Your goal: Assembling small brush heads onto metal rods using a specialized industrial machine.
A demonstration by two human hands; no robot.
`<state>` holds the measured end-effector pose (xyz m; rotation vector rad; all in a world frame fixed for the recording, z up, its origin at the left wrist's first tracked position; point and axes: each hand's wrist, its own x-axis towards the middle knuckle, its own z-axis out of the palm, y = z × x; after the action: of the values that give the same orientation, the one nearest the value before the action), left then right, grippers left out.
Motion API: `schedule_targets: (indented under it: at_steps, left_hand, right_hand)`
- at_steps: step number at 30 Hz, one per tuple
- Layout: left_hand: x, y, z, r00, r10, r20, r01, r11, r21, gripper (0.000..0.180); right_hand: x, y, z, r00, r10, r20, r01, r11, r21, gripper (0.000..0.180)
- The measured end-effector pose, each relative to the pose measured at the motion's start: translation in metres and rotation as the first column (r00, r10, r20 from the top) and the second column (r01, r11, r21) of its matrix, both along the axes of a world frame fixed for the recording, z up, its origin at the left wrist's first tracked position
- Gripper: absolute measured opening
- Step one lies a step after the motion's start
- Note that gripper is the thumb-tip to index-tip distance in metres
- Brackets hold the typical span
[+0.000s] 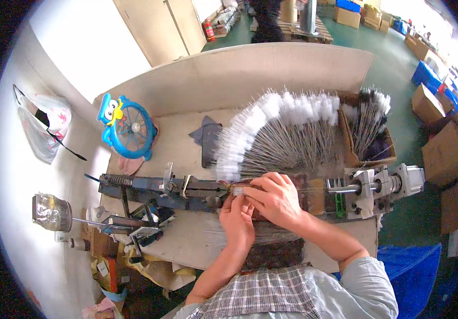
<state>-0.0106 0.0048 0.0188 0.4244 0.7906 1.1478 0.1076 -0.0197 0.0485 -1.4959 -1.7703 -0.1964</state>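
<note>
Both my hands meet at the middle of a long bench machine [144,186]. My left hand [237,219] has its fingertips closed on a small white bristle piece [238,190] at the machine's wire line. From the right, my right hand [278,199] bends over the same spot, fingers pressed together on that piece. My fingers partly cover it, so its exact shape is hidden. Just beyond my hands lies a wide fan of finished-looking wire brushes [303,141] with white bristle heads. Loose thin wires [215,234] lie on the near side of the machine.
At the machine's right end is a motor with a shaft and metal brackets [378,187]. A cardboard box [380,159] holds black and white brushes. A blue toy-shaped fan [133,130] stands at the back left, near a dark flat tablet-like thing [210,144]. A lever assembly [133,226] juts out front left.
</note>
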Motion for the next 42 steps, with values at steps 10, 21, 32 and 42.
schedule_targets:
  at_steps: [10, 21, 32, 42]
  left_hand:
    - [0.001, 0.001, -0.001, 0.999, 0.006, 0.043, -0.006, 1.0, -0.003, 0.009]
    - [0.001, 0.002, 0.004, 0.99, 0.024, 0.138, -0.004, 0.989, -0.145, 0.014]
    - [0.001, 0.0, -0.006, 0.991, 0.009, 0.132, -0.003, 0.999, -0.042, 0.009]
    - [0.002, 0.001, -0.007, 0.988, 0.023, 0.154, -0.015, 0.999, -0.047, 0.007]
  right_hand:
    - [-0.001, 0.004, 0.007, 0.998, 0.058, -0.001, -0.058, 0.997, -0.058, 0.025]
    - [-0.003, 0.008, 0.006, 0.996, 0.08, -0.045, -0.083, 0.993, -0.08, 0.029]
    - [-0.005, 0.002, 0.007, 1.0, -0.018, -0.023, 0.016, 0.999, -0.048, 0.026]
    - [-0.004, -0.001, 0.01, 1.0, 0.006, 0.002, -0.006, 0.997, -0.077, 0.022]
